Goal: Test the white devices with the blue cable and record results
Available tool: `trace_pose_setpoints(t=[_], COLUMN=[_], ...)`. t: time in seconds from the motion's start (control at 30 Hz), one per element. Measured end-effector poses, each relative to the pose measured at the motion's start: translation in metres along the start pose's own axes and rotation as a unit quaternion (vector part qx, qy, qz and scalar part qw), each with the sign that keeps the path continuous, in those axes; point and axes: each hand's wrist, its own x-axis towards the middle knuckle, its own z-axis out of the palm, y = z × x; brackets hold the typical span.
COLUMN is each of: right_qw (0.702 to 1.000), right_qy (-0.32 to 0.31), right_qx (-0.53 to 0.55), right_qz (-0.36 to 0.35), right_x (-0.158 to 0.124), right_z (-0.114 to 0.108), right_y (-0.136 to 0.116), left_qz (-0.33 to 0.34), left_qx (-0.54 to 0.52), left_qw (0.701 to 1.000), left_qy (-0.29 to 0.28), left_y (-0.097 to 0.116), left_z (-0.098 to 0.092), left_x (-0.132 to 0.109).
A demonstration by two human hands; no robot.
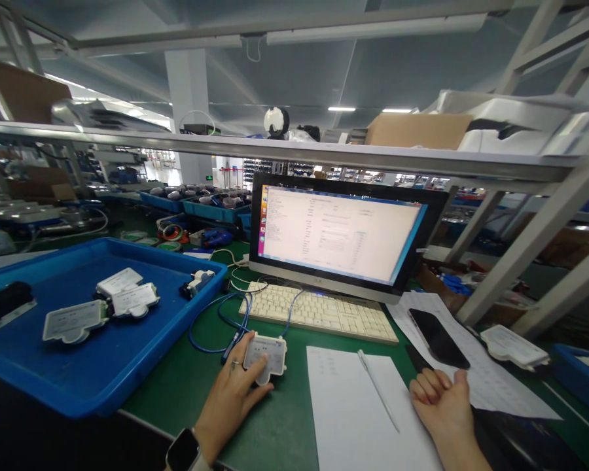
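My left hand (233, 392) rests on the green mat with its fingers and thumb wrapped round a small white module (266, 356) that has a blue cable (211, 327) plugged into it. A watch sits on that wrist. My right hand (442, 399) lies curled at the right edge of a white sheet of paper (353, 418), fingers folded in, with nothing visible in it. A white pen (377, 389) lies on the sheet just left of that hand. A black phone (436, 337) lies on other papers just beyond it.
A blue tray (103, 366) at left holds several white modules (127, 297). A white keyboard (319, 314) and a lit monitor (343, 235) stand ahead. Another white module (513, 345) lies at right near slanted frame posts (530, 248). A shelf runs overhead.
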Motion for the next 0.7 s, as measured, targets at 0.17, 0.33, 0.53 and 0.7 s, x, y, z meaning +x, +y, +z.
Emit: trace_pose_setpoints(t=[0.17,0.33,0.53,0.7], right_qw=[0.999,1.0,1.0,0.999], right_qy=[-0.019,-0.01,-0.013,-0.019], right_qx=[0.028,0.018,-0.006,-0.033], right_qz=[0.017,0.016,0.011,0.0], right_x=[-0.0028,0.0,0.0026,0.0023], right_z=[-0.0006,-0.0009,0.0017,0.0018], right_y=[-0.0015,-0.0011,0.0012,0.0018], left_qz=[0.001,0.002,-0.01,-0.012], left_qx=[0.003,0.006,0.004,0.0], left_qw=[1.0,1.0,1.0,1.0], left_qy=[0.003,-0.003,-0.013,-0.014], left_y=[0.0003,0.0004,0.0012,0.0016], left_z=[0.0008,-0.0001,-0.0004,-0.0014], left_x=[0.0006,0.0003,0.0005,0.0009])
